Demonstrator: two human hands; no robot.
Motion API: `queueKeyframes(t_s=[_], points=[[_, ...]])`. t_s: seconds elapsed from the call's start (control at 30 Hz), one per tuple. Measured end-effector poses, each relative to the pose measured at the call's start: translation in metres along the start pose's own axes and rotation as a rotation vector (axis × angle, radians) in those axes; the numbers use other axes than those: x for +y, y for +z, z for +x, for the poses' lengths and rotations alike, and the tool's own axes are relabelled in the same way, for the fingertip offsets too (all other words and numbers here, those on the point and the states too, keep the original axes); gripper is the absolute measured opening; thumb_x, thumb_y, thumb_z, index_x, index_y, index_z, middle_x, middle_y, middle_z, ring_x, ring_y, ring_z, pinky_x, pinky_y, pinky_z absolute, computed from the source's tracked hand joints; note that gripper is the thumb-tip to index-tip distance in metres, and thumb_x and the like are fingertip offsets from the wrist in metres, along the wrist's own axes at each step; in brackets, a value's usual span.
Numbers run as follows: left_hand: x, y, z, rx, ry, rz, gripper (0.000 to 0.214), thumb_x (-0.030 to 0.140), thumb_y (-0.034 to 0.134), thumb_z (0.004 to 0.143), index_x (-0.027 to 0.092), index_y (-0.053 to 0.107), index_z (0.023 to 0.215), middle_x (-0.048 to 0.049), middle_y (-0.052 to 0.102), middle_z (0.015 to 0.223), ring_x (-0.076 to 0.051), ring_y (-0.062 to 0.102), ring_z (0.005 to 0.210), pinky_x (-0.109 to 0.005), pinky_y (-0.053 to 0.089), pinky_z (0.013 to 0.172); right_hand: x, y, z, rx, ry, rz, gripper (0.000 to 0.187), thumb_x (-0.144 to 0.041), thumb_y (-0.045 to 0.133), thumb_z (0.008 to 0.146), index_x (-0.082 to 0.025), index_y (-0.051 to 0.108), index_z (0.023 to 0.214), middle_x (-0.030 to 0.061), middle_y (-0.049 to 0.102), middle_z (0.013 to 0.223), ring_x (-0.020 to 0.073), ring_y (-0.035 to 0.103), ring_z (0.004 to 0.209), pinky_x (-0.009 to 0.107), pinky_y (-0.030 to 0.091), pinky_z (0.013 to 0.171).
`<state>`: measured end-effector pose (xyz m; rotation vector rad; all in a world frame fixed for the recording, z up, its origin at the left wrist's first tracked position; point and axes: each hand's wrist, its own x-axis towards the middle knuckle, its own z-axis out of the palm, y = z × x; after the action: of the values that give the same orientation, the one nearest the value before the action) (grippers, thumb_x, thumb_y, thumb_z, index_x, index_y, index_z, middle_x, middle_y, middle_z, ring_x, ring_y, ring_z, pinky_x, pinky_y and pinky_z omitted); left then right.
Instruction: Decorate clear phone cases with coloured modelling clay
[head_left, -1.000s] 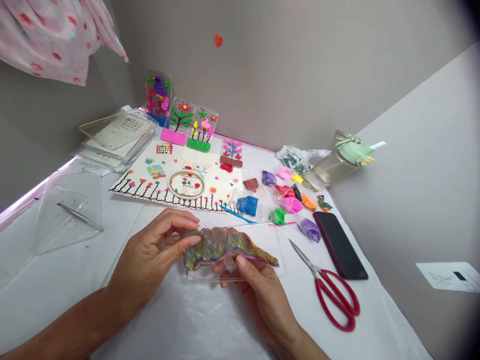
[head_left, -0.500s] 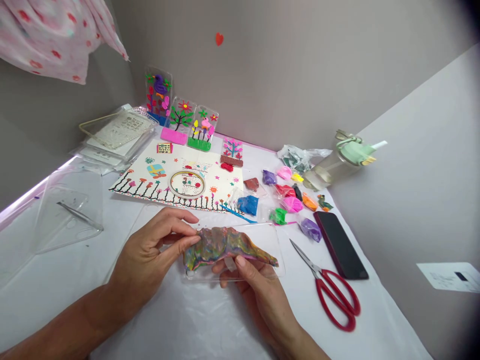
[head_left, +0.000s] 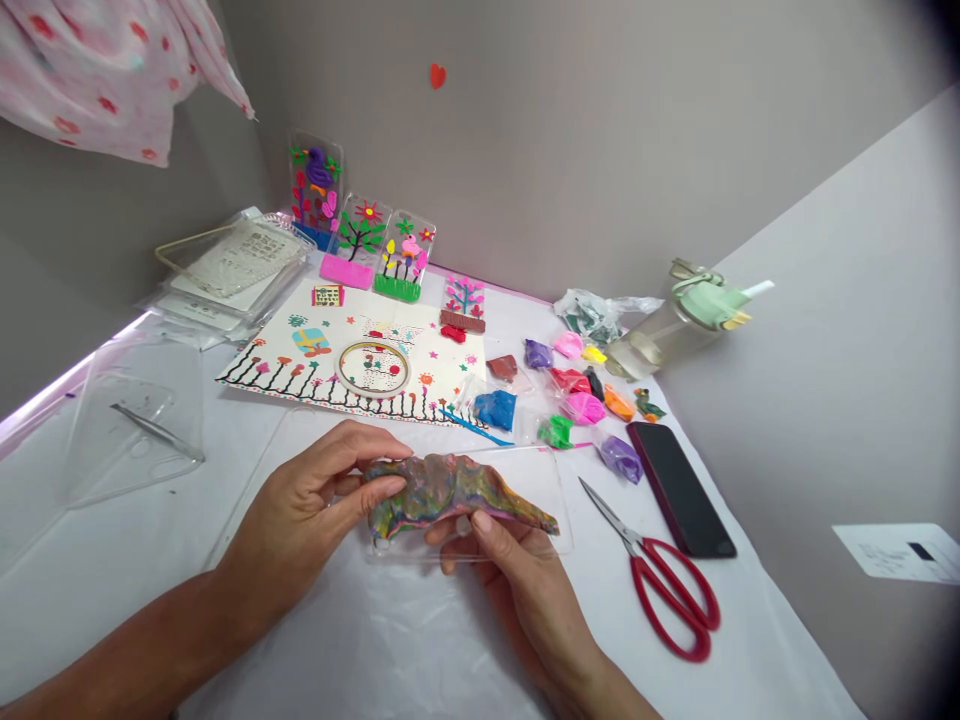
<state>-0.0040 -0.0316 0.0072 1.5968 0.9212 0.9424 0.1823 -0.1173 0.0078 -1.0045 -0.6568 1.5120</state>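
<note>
Clay (head_left: 454, 490) on case (head_left: 538, 478); left hand (head_left: 304, 505) pinching one end, fingertips shifted inward, hold seemingly surer; right hand (head_left: 526, 580) pinching both.

Is a table (head_left: 390, 650) under a white cover (head_left: 757, 640) (creased near the front). Carries red-handled scissors (head_left: 637, 545) just beside a dark phone (head_left: 682, 490), bagged colored lumps (head_left: 495, 410), a green-lidded bottle (head_left: 679, 322), and a decorated sheet (head_left: 421, 348) farther back. Bears, toward the left, a clear case (head_left: 112, 470) and a stack of flat packages (head_left: 234, 280).
</note>
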Motion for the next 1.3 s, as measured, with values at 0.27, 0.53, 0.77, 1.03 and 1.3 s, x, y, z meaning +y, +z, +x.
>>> queueKeyframes(t_s=[0.27, 0.53, 0.77, 1.03, 1.3], points=[[-0.002, -0.001, 0.001, 0.009, 0.076, 0.053, 0.02, 0.023, 0.069, 0.09, 0.038, 0.076, 0.1, 0.0045, 0.07, 0.1, -0.013, 0.066, 0.096, -0.016, 0.055, 0.078, -0.001, 0.001, 0.001, 0.0, 0.001, 0.013, 0.022, -0.035, 0.072, 0.091, -0.022, 0.078, 0.107, 0.0069, 0.076, 0.09, 0.0165, 0.065, 0.078, 0.026, 0.051, 0.068], [-0.004, 0.001, -0.002, 0.024, 0.008, 0.066, 0.025, 0.029, 0.07, 0.089, 0.041, 0.073, 0.111, 0.0045, 0.07, 0.107, -0.013, 0.067, 0.097, -0.017, 0.056, 0.081, 0.0, 0.0, 0.001, -0.004, -0.003, 0.023, 0.018, -0.035, 0.071, 0.091, -0.022, 0.078, 0.101, 0.0067, 0.076, 0.087, 0.0146, 0.062, 0.073, 0.025, 0.051, 0.068], [-0.003, -0.001, -0.001, -0.015, 0.045, 0.099, 0.016, 0.03, 0.065, 0.093, 0.036, 0.076, 0.102, 0.0025, 0.07, 0.107, -0.015, 0.066, 0.1, -0.019, 0.056, 0.084, 0.0, 0.0, -0.001, -0.008, 0.016, -0.015, 0.021, -0.038, 0.072, 0.091, -0.022, 0.078, 0.101, 0.0063, 0.076, 0.087, 0.0169, 0.065, 0.077, 0.027, 0.051, 0.07], [0.006, -0.002, 0.001, -0.192, -0.224, -0.025, 0.03, 0.053, 0.052, 0.098, 0.028, 0.069, 0.099, 0.0012, 0.071, 0.09, -0.018, 0.066, 0.084, -0.024, 0.054, 0.072, 0.001, -0.001, -0.004, -0.009, 0.049, -0.136, 0.025, -0.041, 0.074, 0.088, -0.021, 0.08, 0.102, 0.0072, 0.078, 0.09, 0.0209, 0.067, 0.083, 0.033, 0.051, 0.077], [0.006, -0.002, 0.0, -0.206, -0.277, -0.157, 0.024, 0.048, 0.063, 0.094, 0.025, 0.068, 0.089, 0.0019, 0.07, 0.082, -0.015, 0.065, 0.076, -0.022, 0.052, 0.069, 0.002, -0.003, -0.006, -0.044, 0.057, -0.151, 0.029, -0.04, 0.072, 0.09, -0.024, 0.077, 0.114, 0.0067, 0.078, 0.093, 0.021, 0.068, 0.086, 0.033, 0.052, 0.077]])
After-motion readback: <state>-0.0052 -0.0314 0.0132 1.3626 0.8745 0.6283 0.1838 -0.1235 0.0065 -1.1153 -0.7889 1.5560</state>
